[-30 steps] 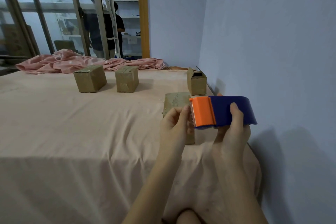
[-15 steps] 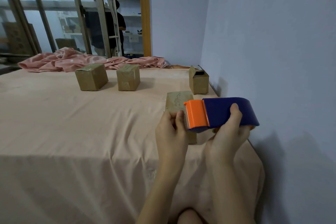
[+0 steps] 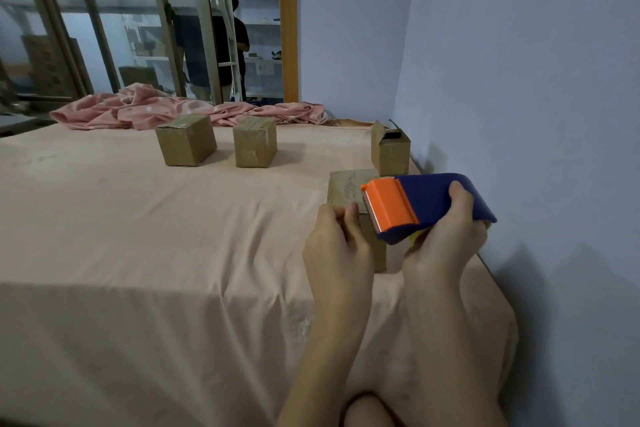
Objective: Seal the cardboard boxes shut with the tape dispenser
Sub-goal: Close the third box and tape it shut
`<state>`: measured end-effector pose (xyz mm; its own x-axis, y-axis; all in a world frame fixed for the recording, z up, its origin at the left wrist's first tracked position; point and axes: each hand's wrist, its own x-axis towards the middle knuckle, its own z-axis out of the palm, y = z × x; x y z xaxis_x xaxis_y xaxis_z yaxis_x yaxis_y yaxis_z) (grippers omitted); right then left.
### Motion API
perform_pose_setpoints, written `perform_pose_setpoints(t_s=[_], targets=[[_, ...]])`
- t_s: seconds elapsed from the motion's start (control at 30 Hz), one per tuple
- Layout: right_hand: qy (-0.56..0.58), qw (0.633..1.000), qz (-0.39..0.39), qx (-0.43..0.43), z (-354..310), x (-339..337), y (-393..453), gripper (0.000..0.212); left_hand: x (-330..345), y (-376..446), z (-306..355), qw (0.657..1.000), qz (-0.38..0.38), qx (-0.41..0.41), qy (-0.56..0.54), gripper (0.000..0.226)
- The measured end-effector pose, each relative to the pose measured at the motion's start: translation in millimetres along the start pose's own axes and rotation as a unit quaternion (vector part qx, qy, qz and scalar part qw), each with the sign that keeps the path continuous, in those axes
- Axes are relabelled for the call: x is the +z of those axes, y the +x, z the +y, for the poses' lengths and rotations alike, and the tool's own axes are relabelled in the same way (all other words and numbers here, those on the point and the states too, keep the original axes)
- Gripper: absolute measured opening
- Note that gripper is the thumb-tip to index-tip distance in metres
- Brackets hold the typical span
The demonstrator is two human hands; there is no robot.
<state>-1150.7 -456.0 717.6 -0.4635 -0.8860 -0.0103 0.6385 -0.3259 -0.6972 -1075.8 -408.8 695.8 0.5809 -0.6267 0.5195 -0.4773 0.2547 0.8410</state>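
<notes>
A crumpled pink blanket [image 3: 166, 111] lies along the far edge of the bed sheet [image 3: 138, 236], in front of glass doors [image 3: 104, 28]. Nearer, two closed boxes stand side by side: a left box [image 3: 186, 140] and a middle box [image 3: 255, 142], both well apart from the hands. Left hand [image 3: 337, 246] grips the near corner of the nearest box [image 3: 348, 189], fingers curled over its top edge and hiding that corner. Right hand [image 3: 446, 239] grasps the tape dispenser [image 3: 427, 206], its orange end over the box top; contact unclear. Behind it, an open box [image 3: 390, 152] stands near the wall [image 3: 519, 80].
</notes>
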Motion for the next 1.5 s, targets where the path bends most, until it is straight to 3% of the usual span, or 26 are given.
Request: perform_pose_setpoints(t_s=[0.27,0.5,0.57,0.63,0.8,0.87,0.97,1.03,1.17,1.3,1.4,1.5], targets=[[-0.004,0.998,-0.013,0.065,1.2,4.2,4.2,0.019,-13.7,-9.1,7.0,0.988,0.091,0.105,0.071,0.019],[-0.012,0.998,-0.036,-0.039,2.9,1.6,-12.0,0.022,-21.7,3.3,-6.0,1.000,0.026,-0.004,-0.010,0.018],[-0.053,0.992,-0.049,-0.104,1.9,3.0,-15.5,0.021,-20.8,8.7,-6.0,0.998,-0.003,-0.036,-0.041,0.019],[-0.079,0.984,-0.060,-0.148,-0.3,8.3,-18.6,0.020,-19.0,11.0,-5.7,0.999,-0.003,-0.028,-0.033,0.019],[-0.034,0.995,-0.070,-0.056,-5.8,19.1,-12.2,0.019,-26.6,-0.4,-3.7,0.985,0.096,0.122,0.077,0.018],[-0.013,0.997,-0.077,-0.002,-4.0,20.6,-11.6,0.021,-28.3,-3.9,-6.3,0.979,0.123,0.139,0.088,0.018],[-0.012,0.997,-0.077,-0.001,0.6,17.0,-14.9,0.021,-31.6,-0.8,-9.6,0.996,0.074,-0.003,-0.046,0.022],[-0.016,0.996,-0.066,-0.059,0.6,11.5,-17.5,0.023,-33.7,5.8,-14.2,0.992,0.045,-0.067,-0.100,0.022],[-0.057,0.977,-0.082,-0.189,-3.8,8.0,-20.0,0.028,-25.3,22.3,-17.6,0.990,-0.019,-0.083,-0.113,0.023],[-0.106,0.975,-0.057,-0.189,1.5,8.0,-11.6,0.025,-15.2,27.0,-25.0,0.989,-0.035,-0.089,-0.113,0.023],[-0.111,0.979,-0.054,-0.160,2.9,14.5,-3.0,0.020,-16.3,20.4,-26.4,0.993,0.003,-0.054,-0.102,0.022],[-0.057,0.994,-0.050,-0.075,-1.3,25.4,4.7,0.022,-21.4,13.2,-22.3,0.993,0.082,0.078,-0.021,0.023]])
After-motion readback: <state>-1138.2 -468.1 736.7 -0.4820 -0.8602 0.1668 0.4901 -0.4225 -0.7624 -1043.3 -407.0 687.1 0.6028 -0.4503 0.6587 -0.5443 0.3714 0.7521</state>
